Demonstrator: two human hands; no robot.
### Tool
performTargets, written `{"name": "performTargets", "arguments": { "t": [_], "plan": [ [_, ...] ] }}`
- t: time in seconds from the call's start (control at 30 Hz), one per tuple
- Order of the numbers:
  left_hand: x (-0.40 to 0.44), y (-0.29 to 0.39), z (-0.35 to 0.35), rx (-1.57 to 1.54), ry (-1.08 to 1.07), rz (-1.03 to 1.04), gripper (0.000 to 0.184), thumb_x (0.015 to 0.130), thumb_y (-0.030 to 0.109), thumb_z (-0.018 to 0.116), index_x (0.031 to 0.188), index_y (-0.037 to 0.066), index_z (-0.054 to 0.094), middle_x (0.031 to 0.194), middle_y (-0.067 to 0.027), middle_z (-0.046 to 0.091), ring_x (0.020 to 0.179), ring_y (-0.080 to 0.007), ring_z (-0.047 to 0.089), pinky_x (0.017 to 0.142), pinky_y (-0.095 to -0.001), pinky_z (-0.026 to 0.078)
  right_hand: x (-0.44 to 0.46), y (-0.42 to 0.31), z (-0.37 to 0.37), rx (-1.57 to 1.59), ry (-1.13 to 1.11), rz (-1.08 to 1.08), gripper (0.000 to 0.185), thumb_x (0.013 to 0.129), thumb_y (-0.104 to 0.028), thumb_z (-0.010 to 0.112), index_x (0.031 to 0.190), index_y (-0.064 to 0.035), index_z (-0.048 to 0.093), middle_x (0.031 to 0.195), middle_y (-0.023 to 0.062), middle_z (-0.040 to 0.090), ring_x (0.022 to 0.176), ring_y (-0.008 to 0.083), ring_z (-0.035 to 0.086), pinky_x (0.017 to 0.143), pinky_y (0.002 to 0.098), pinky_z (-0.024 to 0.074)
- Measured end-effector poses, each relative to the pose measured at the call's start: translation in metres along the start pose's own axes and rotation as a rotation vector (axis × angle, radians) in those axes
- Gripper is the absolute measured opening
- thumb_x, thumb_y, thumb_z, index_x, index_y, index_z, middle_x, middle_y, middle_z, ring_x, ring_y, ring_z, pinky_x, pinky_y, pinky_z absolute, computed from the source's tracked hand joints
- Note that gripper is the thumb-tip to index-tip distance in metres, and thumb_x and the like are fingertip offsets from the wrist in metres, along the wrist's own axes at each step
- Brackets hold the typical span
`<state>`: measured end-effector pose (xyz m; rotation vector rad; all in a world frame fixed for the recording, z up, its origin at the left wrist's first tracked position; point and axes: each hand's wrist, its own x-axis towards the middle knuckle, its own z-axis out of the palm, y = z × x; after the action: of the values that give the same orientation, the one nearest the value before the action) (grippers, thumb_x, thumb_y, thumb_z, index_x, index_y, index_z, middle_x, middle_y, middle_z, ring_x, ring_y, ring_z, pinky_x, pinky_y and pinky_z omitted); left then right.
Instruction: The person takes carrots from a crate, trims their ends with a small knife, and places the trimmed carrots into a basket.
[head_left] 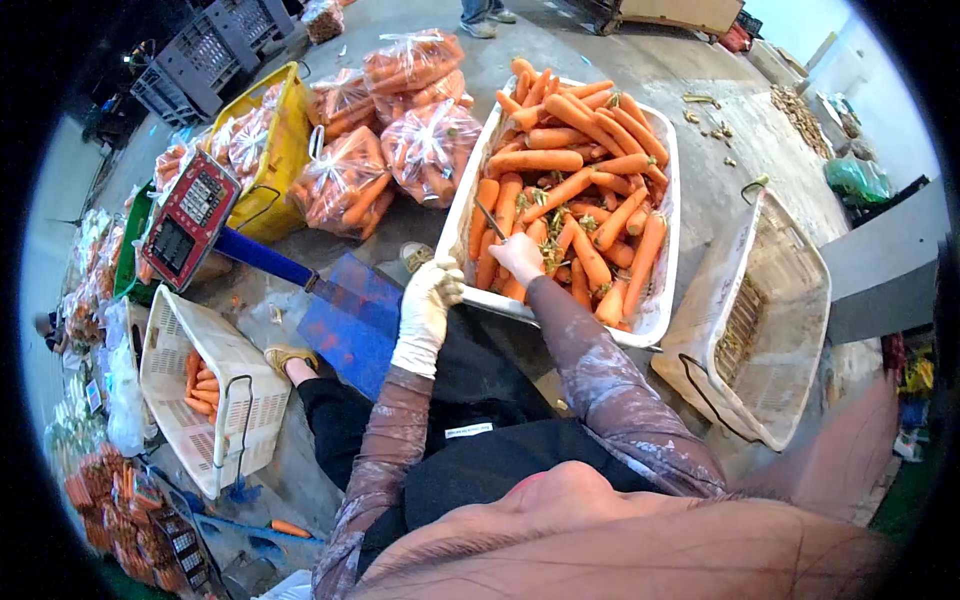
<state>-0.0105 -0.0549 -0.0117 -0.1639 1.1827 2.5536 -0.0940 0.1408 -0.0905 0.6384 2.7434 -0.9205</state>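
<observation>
A white plastic crate (672, 200) heaped with orange carrots (560, 160) stands in front of me. My left hand (428, 312), in a white glove, has its fingers curled at the crate's near left corner. Over the near side of the same crate, my bare right hand (518, 258) is closed around a knife (488, 218). Its thin dark blade points away from me and to the left, over the carrots. Green stem bits (548, 180) lie among the carrots near the right hand. The knife's handle is hidden in the fist.
A blue platform scale (350, 325) with a red display (190, 215) is at left. Bagged carrots (430, 150) and a yellow crate (265, 160) stand beyond. Left is a white crate (245, 425) with some carrots; another white crate (790, 330) tilts at right. A person's shoes (480, 25) show far off.
</observation>
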Motion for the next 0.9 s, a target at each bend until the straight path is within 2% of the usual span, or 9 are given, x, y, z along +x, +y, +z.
{"name": "performTargets", "arguments": {
  "t": [0.17,0.3,0.43,0.47,0.6,0.67,0.7,0.83,0.9],
  "plan": [
    [0.008,-0.010,-0.009,-0.160,-0.097,-0.197,0.038,0.089,0.028,0.058,0.113,-0.001,0.055,0.104,-0.0168,0.062,0.093,-0.0268,0.061,0.081,-0.0361,0.051,-0.049,0.035,-0.059,0.985,-0.244,0.013,0.025,0.078,-0.025,0.066,0.064,-0.0094,0.052,0.048,-0.0017,0.043,0.034,0.0075,0.038,0.033,0.0246,0.0263],
    [0.026,-0.040,0.011,-0.304,-0.130,-0.415,0.052,0.087,0.037,0.062,0.120,0.000,0.048,0.112,-0.0195,0.059,0.103,-0.0309,0.059,0.088,-0.0431,0.049,-0.144,0.068,-0.068,1.044,-0.394,0.096,0.022,0.077,-0.022,0.068,0.069,-0.0040,0.057,0.051,0.0011,0.050,0.036,0.0095,0.043,0.035,0.0245,0.0333],
    [0.028,-0.060,0.035,-0.142,-0.137,-0.352,0.049,0.079,0.026,0.068,0.120,0.006,0.050,0.090,-0.0085,0.062,0.074,-0.0227,0.062,0.069,-0.0344,0.054,-0.151,0.091,-0.071,0.659,-0.224,-0.573,0.021,0.075,-0.020,0.072,0.069,-0.0071,0.057,0.053,-0.0024,0.051,0.041,0.0069,0.045,0.039,0.0227,0.0342],
    [0.025,-0.056,0.035,-0.074,-0.203,-0.338,0.050,0.077,0.023,0.068,0.120,0.005,0.050,0.089,-0.0081,0.062,0.072,-0.0212,0.061,0.068,-0.0331,0.053,-0.145,0.069,-0.098,0.980,-0.269,-0.021,0.024,0.077,-0.022,0.073,0.067,-0.0084,0.055,0.053,-0.0051,0.049,0.041,0.0050,0.042,0.038,0.0224,0.0312],
    [0.004,-0.044,0.045,0.041,-0.338,-0.300,0.053,0.075,0.022,0.070,0.122,0.004,0.053,0.086,-0.0045,0.062,0.074,-0.0152,0.060,0.066,-0.0257,0.050,-0.012,0.097,-0.081,0.603,0.194,-0.114,0.033,0.078,-0.027,0.074,0.059,-0.0095,0.053,0.052,-0.0068,0.045,0.047,0.0045,0.040,0.042,0.0253,0.0290],
    [0.004,-0.047,0.038,0.056,-0.342,-0.306,0.054,0.075,0.023,0.069,0.122,0.002,0.052,0.085,-0.0050,0.061,0.074,-0.0152,0.059,0.066,-0.0260,0.050,0.040,0.080,-0.081,0.260,0.344,0.010,0.049,0.072,-0.045,0.073,0.062,0.0001,0.058,0.058,0.0065,0.057,0.056,0.0159,0.054,0.052,0.0353,0.0419],
    [0.004,-0.047,0.036,-0.006,-0.314,-0.318,0.054,0.075,0.023,0.069,0.122,0.001,0.052,0.085,-0.0053,0.061,0.073,-0.0154,0.059,0.066,-0.0258,0.050,0.055,0.069,-0.085,0.267,0.269,0.167,0.059,0.070,-0.058,0.068,0.079,0.0000,0.070,0.085,0.0234,0.067,0.087,0.0362,0.066,0.075,0.0446,0.0498],
    [0.005,-0.044,0.028,-0.074,-0.300,-0.274,0.057,0.072,0.024,0.067,0.121,-0.001,0.051,0.090,-0.0095,0.063,0.077,-0.0187,0.061,0.071,-0.0296,0.051,0.077,0.038,-0.082,0.535,0.312,0.293,0.054,0.073,-0.042,0.072,0.089,0.0093,0.065,0.086,0.0202,0.068,0.082,0.0320,0.066,0.075,0.0406,0.0498],
    [-0.001,-0.038,0.037,-0.010,-0.331,-0.179,0.063,0.069,0.028,0.067,0.123,-0.001,0.049,0.098,-0.0138,0.064,0.086,-0.0222,0.063,0.080,-0.0330,0.052,0.122,0.073,-0.060,0.887,0.209,0.363,0.030,0.074,-0.028,0.075,0.073,-0.0019,0.060,0.065,0.0096,0.060,0.054,0.0227,0.056,0.049,0.0370,0.0426]
  ]
}}
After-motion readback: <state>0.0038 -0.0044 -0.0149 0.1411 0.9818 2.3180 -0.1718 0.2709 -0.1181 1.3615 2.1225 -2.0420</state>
